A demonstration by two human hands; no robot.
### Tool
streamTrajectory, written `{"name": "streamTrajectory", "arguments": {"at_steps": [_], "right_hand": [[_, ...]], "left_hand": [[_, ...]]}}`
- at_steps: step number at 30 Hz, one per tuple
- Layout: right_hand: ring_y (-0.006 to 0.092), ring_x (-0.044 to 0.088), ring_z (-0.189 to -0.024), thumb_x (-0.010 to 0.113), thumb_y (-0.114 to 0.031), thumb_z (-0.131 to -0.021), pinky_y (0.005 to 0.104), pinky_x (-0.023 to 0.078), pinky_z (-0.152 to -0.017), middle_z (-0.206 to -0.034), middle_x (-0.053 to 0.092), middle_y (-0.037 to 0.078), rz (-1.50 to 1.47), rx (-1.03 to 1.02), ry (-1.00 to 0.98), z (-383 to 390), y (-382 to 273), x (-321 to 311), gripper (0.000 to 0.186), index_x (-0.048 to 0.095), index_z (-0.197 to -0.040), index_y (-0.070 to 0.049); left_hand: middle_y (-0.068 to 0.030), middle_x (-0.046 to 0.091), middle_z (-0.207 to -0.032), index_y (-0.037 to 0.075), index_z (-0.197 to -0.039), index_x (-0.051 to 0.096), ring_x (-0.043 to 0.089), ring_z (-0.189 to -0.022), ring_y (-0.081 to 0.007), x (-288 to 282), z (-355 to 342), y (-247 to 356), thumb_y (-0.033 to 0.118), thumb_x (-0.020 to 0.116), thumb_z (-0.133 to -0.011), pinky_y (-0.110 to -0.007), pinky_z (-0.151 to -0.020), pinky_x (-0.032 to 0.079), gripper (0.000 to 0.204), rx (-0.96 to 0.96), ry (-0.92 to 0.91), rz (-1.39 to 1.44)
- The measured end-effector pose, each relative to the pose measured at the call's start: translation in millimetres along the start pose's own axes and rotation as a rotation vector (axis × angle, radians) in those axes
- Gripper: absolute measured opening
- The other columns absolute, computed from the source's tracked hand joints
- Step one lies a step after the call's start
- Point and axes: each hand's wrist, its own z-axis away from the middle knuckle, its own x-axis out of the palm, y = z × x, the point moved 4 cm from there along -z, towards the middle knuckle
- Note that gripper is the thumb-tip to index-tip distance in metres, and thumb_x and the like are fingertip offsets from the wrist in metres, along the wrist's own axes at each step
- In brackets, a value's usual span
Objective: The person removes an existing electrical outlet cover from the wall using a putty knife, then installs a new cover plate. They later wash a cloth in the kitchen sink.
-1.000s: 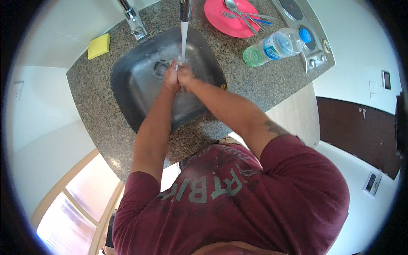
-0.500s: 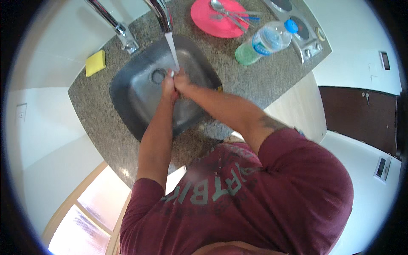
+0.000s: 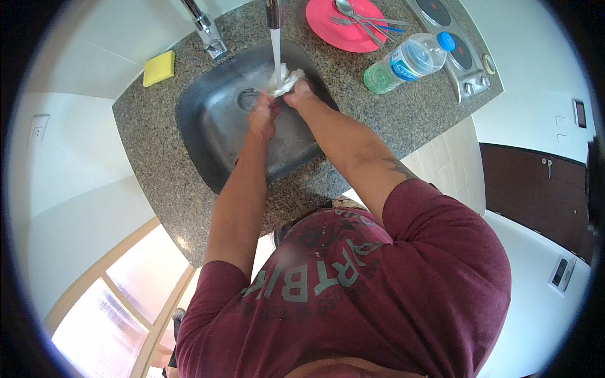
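A wet white cloth [image 3: 288, 82] is spread between my two hands under the stream of water [image 3: 276, 53] from the tap [image 3: 273, 14]. My right hand [image 3: 300, 94] grips the cloth's right side, its fingers closed. On the cloth's near left end, my left hand [image 3: 263, 117] pinches with curled fingers, partly blurred. Both hands are inside the dark metal sink [image 3: 211, 151], above its basin floor. The round drain [image 3: 247, 99] lies just beyond my left hand.
A yellow sponge [image 3: 159, 68] rests left of the sink on the speckled counter [image 3: 142, 132]. To the right are a pink plate [image 3: 328, 28] with cutlery, a bottle of green liquid [image 3: 381, 75] with a blue cap, and a stove [image 3: 469, 75]. A second chrome fixture [image 3: 211, 41] stands behind the sink.
The hands were together with the cloth bunched and mostly hidden. Now they are farther apart, and the cloth is opened out under the stream. The view has shifted slightly.
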Motion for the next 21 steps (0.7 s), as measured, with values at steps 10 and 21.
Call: {"name": "streamTrajectory", "arguments": {"at_steps": [10, 21], "right_hand": [[0.033, 0.073, -0.1, 0.042, -0.032, -0.103, 0.0449, 0.058, -0.085, -0.111, 0.074, 0.018, 1.129, -0.34, -0.049, 76, 15, 21, 0.043, 0.072, -0.118, -0.004], [0.0445, 0.047, -0.139, 0.042, -0.037, -0.105, 0.0496, 0.031, -0.119, -0.148, 0.046, 0.034, 1.78, -0.426, -0.154, 90, 14, 28, 0.061, 0.032, -0.158, -0.007]], "left_hand": [[-0.0056, 0.066, -0.118, 0.01, -0.124, 0.059, 0.064, -0.103, -0.0208, -11, -28, 0, 0.026, 0.056, -0.104, -0.039, -0.097, 0.049, 0.026, 0.302, -0.072, 0.126], [-0.0133, 0.066, -0.125, 0.004, -0.132, 0.057, 0.065, -0.11, -0.0311, 27, 4, 1, 0.04, 0.037, -0.111, -0.043, -0.103, 0.049, 0.046, -0.043, -0.318, 0.191]]}}
